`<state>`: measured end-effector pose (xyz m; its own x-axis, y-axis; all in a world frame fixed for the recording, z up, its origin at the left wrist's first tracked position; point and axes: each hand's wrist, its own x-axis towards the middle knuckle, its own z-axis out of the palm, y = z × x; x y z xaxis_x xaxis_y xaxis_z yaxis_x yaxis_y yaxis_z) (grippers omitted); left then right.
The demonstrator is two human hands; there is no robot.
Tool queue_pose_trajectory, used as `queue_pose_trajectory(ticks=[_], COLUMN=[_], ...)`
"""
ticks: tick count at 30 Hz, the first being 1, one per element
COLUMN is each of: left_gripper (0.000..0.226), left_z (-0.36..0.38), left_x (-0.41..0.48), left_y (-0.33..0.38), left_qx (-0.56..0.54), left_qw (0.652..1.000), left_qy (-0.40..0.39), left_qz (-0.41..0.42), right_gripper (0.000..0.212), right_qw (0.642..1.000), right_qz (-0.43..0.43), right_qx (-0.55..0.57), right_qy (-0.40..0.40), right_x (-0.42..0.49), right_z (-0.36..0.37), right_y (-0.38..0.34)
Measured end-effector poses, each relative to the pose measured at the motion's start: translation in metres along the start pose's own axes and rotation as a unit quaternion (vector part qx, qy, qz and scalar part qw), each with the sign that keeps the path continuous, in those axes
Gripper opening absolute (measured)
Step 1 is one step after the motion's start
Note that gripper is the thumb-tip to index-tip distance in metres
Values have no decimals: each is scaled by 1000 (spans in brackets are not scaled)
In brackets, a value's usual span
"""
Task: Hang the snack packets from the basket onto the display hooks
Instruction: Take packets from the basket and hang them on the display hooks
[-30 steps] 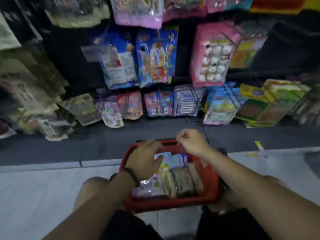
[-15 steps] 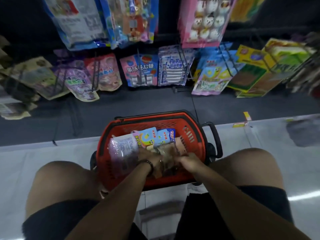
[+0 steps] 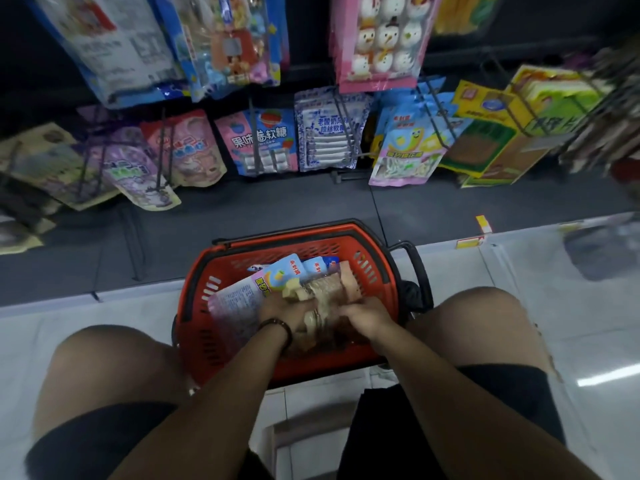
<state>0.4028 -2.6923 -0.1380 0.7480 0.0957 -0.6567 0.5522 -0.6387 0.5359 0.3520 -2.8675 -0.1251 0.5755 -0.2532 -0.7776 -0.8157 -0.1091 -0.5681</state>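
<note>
A red basket stands on the floor between my knees. It holds several snack packets: a pink-and-blue packet lying on the left and a stack of brown packets on the right. Both hands are down inside the basket. My left hand grips the brown stack from the left, and my right hand grips it from the right. Beyond the basket, black display hooks carry rows of hanging packets.
The low row holds purple, pink, blue-and-white and yellow-green packets. Larger bags hang above them. A dark shelf base runs between basket and display. The basket's black handle sticks out right, over a white tiled floor.
Both hands dropped from above the basket's far rim down into it and closed on the brown packets. The view tilted downward toward the basket.
</note>
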Motion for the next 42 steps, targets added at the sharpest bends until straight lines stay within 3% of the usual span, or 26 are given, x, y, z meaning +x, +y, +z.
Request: queue_pose_trajectory(ticks=[5, 7, 12, 15, 17, 19, 22, 25, 28, 30, 32, 35, 38, 41, 42], left_gripper=[19, 21, 47, 58, 49, 35, 35, 42, 62, 82, 83, 67, 31, 19, 26], left_z=[-48, -59, -66, -65, -69, -74, -83, -88, -91, -98, -107, -120, -138, -159, -166], left_x=[-37, -64, -121, -142, -154, -163, -169, -182, -194, -196, -197, -193, -184, -183, -185], left_y=[-9, -15, -27, -28, -29, -30, -26, -12, 5, 18, 30, 37, 36, 36, 38], left_qx=[-223, -313, -497, -507, -491, -457, -391, -302, -249, -298, -349, -360, -428, -471, -472], left_qw=[975, 950, 866, 856, 863, 883, 909, 906, 905, 890, 864, 855, 848, 846, 851], left_qy=[21, 15, -30, -64, -80, -73, 64, 145, 101, 47, 21, 61, 48, 11, -10], left_qz=[-2, -4, 35, 77, 89, 80, 127, 259, 329, 341, 362, 369, 310, 248, 231], right_gripper=[29, 41, 71, 82, 85, 75, 76, 62, 40, 36, 38, 44, 39, 30, 28], right_qw=[999, 998, 971, 948, 941, 932, 936, 939, 924, 916, 906, 886, 882, 889, 889], right_qz=[-6, -9, 6, -58, -72, -91, -133, -211, -319, -363, -397, -441, -461, -454, -450], right_qx=[31, 60, 146, 209, 244, 274, 275, 248, 204, 170, 143, 109, 36, 55, 83], right_qy=[-9, -22, -188, -234, -223, -222, -174, -111, -49, -25, -45, -88, -93, -21, 9], right_x=[-23, -38, -81, -96, -104, -108, -121, -152, -174, -184, -193, -198, -201, -204, -201], right_z=[4, 8, 18, 21, 20, 15, 11, 12, 22, 33, 41, 39, 27, 12, 6], right_y=[-18, -23, -30, -34, -34, -29, -33, -53, -67, -73, -75, -78, -91, -115, -125])
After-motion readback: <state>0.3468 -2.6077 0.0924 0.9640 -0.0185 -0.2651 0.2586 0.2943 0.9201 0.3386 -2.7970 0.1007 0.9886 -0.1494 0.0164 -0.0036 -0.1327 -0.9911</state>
